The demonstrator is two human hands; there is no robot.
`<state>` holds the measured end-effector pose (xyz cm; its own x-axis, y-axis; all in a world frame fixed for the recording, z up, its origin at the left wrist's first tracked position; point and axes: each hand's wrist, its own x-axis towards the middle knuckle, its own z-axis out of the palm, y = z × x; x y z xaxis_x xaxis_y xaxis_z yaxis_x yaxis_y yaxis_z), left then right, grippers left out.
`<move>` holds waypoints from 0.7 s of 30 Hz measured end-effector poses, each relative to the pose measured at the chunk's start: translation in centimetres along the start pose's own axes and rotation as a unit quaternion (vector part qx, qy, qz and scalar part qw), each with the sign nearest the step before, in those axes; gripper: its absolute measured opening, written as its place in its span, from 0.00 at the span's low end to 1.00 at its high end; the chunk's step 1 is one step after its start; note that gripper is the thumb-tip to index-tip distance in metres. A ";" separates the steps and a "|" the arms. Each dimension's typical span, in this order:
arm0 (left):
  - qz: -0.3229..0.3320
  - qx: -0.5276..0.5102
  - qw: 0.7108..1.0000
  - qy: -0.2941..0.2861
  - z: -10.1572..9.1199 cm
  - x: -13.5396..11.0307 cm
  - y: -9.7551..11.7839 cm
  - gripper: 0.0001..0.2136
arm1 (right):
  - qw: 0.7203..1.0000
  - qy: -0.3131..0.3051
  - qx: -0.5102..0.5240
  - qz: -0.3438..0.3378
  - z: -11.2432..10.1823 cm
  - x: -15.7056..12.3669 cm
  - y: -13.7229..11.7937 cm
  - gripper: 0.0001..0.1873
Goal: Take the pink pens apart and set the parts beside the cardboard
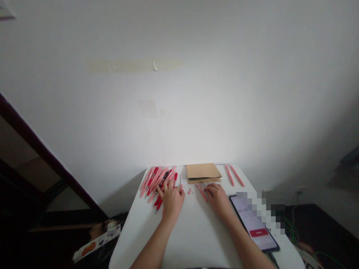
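My left hand (170, 198) rests over the right side of a pile of pens (153, 183), its fingers spread. The pile mixes pink, red and black pens. By the left thumb is a slim white piece with a pink end (181, 182); whether the thumb touches it is unclear. My right hand (215, 195) has its fingers curled, their tips at a pink pen (202, 193) that lies slanted on the table. Between the hands lies a small pink piece (189, 191), too small to make out.
A folded brown cardboard piece (203, 171) lies at the back of the white table (193, 235), against the wall. Two pink pens (233, 175) lie at the back right. A phone (252, 224) showing a timer sits by my right forearm.
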<state>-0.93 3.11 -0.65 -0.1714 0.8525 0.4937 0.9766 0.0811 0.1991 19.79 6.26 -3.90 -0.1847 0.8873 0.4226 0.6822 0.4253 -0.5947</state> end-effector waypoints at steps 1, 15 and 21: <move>-0.002 0.000 1.000 -0.002 0.0 0.0 0.0 0.11 | 1.000 0.001 0.000 0.000 0.0 0.0 0.0 0.14; 0.003 -0.011 0.999 0.042 -0.7 0.6 -0.4 0.09 | 0.998 0.049 0.026 0.000 0.3 0.0 0.5 0.14; 0.069 -0.059 0.994 0.058 -0.6 0.4 0.0 0.08 | 0.995 0.091 0.036 -0.034 0.3 0.0 0.4 0.12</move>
<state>-1.04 3.15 0.08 -0.0565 0.7857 0.6161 0.9711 -0.1001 0.2167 19.87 6.47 -4.35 -0.0928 0.8123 0.5758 0.6186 0.5002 -0.6059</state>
